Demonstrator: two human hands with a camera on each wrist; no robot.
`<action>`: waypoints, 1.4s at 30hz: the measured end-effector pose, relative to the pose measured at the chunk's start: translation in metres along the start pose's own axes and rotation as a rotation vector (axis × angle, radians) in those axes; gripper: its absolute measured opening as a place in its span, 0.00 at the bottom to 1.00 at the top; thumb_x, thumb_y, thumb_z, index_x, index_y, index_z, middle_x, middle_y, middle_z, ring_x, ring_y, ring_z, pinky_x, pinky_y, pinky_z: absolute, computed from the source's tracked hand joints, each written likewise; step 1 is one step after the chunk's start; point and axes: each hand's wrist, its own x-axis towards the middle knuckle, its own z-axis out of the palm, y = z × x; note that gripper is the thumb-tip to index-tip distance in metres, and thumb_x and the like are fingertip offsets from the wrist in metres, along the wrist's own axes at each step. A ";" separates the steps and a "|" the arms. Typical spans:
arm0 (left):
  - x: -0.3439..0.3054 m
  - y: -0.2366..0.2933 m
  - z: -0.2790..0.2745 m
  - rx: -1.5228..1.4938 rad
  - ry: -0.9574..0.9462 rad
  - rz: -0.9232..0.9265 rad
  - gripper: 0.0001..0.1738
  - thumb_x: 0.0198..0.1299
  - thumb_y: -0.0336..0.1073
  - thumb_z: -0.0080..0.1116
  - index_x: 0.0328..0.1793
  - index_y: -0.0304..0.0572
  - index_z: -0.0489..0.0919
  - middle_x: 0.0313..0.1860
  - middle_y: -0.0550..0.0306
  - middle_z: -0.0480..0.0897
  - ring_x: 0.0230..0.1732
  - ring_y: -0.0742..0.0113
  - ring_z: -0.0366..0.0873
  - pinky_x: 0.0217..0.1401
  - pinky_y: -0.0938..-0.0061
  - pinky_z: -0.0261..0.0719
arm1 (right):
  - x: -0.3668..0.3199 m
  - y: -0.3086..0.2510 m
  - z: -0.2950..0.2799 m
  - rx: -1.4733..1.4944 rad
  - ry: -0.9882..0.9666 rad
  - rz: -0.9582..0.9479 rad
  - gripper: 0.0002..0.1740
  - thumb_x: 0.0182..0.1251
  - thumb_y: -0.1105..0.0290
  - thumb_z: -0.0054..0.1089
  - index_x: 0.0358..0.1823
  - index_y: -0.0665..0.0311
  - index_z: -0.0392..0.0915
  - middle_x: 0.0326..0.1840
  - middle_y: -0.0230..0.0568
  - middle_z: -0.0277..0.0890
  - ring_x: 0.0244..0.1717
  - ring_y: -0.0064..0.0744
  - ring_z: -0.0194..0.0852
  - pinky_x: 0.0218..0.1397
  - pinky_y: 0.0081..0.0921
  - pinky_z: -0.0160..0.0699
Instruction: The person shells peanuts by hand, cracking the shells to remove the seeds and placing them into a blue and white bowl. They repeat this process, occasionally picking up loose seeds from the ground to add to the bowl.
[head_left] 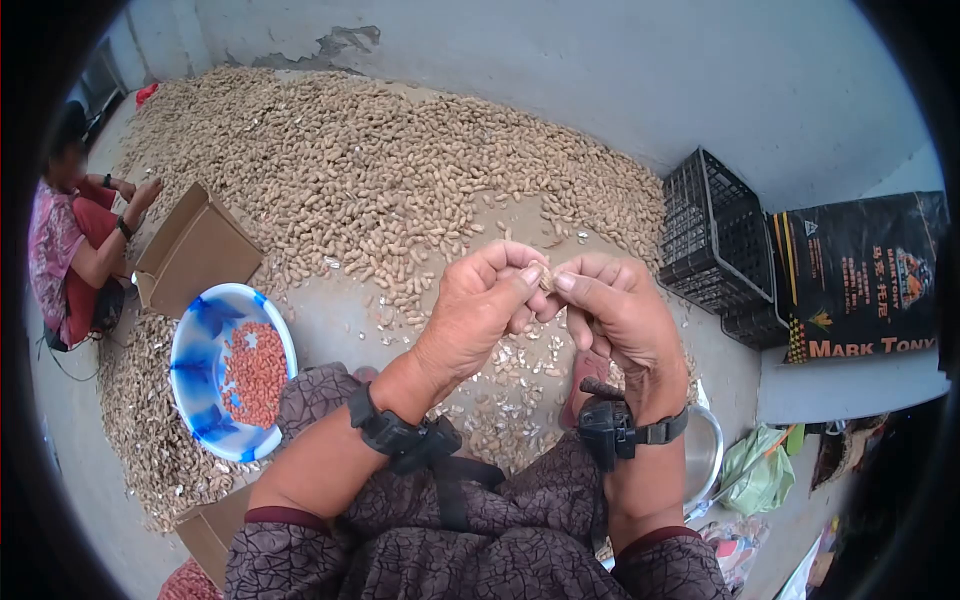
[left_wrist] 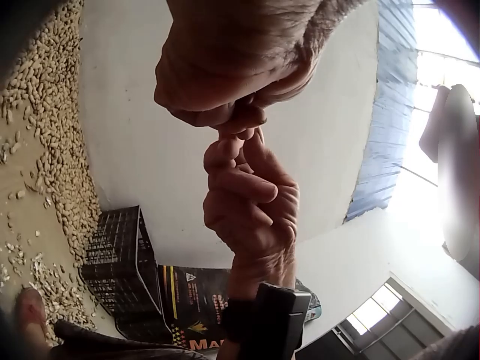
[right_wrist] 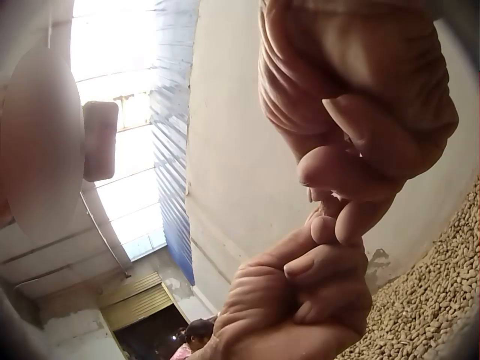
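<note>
In the head view my left hand (head_left: 478,308) and right hand (head_left: 628,318) meet in front of my lap. A peanut (head_left: 546,277) in its tan shell is pinched between the thumbs and fingers of both, mostly covered by them. From the left wrist view, the left hand (left_wrist: 232,60) is above and the right hand (left_wrist: 251,202) below, fingertips touching. In the right wrist view the peanut is hidden behind the curled fingers. A blue and white basin (head_left: 183,375) at the left contains shelled red peanuts (head_left: 252,372).
A wide heap of unshelled peanuts (head_left: 350,170) lies along the wall. Black crates (head_left: 712,235) and a black printed sack (head_left: 860,270) stand right. Left are a cardboard box (head_left: 200,250) and a crouching person (head_left: 85,235). Broken shells (head_left: 490,410) litter the floor by my feet.
</note>
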 end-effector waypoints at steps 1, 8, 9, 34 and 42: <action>0.000 -0.001 -0.001 -0.029 0.001 -0.004 0.07 0.60 0.31 0.48 0.40 0.35 0.72 0.23 0.62 0.74 0.18 0.83 0.65 0.19 0.90 0.63 | 0.001 0.002 0.001 -0.002 0.003 -0.014 0.10 0.59 0.69 0.53 0.29 0.70 0.74 0.21 0.37 0.74 0.10 0.15 0.65 0.07 0.08 0.53; 0.002 -0.013 -0.002 -0.030 0.027 0.019 0.08 0.61 0.34 0.47 0.39 0.37 0.72 0.23 0.63 0.73 0.18 0.83 0.66 0.18 0.90 0.62 | 0.002 0.012 0.014 -0.252 0.136 -0.221 0.06 0.53 0.75 0.60 0.26 0.71 0.74 0.22 0.33 0.74 0.20 0.14 0.66 0.19 0.11 0.63; 0.002 -0.012 -0.003 -0.051 0.007 0.024 0.08 0.61 0.35 0.47 0.38 0.37 0.72 0.23 0.63 0.73 0.18 0.83 0.65 0.18 0.89 0.62 | 0.001 0.011 0.014 -0.251 0.135 -0.224 0.06 0.53 0.75 0.60 0.26 0.71 0.74 0.22 0.33 0.74 0.20 0.14 0.66 0.19 0.11 0.63; -0.005 0.002 0.005 -0.166 -0.192 -0.063 0.18 0.64 0.38 0.41 0.48 0.28 0.72 0.24 0.58 0.74 0.12 0.83 0.59 0.13 0.89 0.54 | 0.005 0.016 0.014 0.177 -0.036 -0.071 0.14 0.57 0.68 0.57 0.41 0.72 0.76 0.16 0.25 0.67 0.13 0.08 0.56 0.13 0.06 0.51; -0.007 -0.003 0.005 -0.019 -0.195 0.069 0.23 0.64 0.47 0.43 0.32 0.31 0.76 0.21 0.57 0.76 0.18 0.80 0.66 0.20 0.87 0.64 | 0.006 0.017 0.018 0.302 0.000 -0.083 0.14 0.56 0.70 0.57 0.40 0.74 0.75 0.19 0.28 0.70 0.15 0.10 0.59 0.14 0.06 0.54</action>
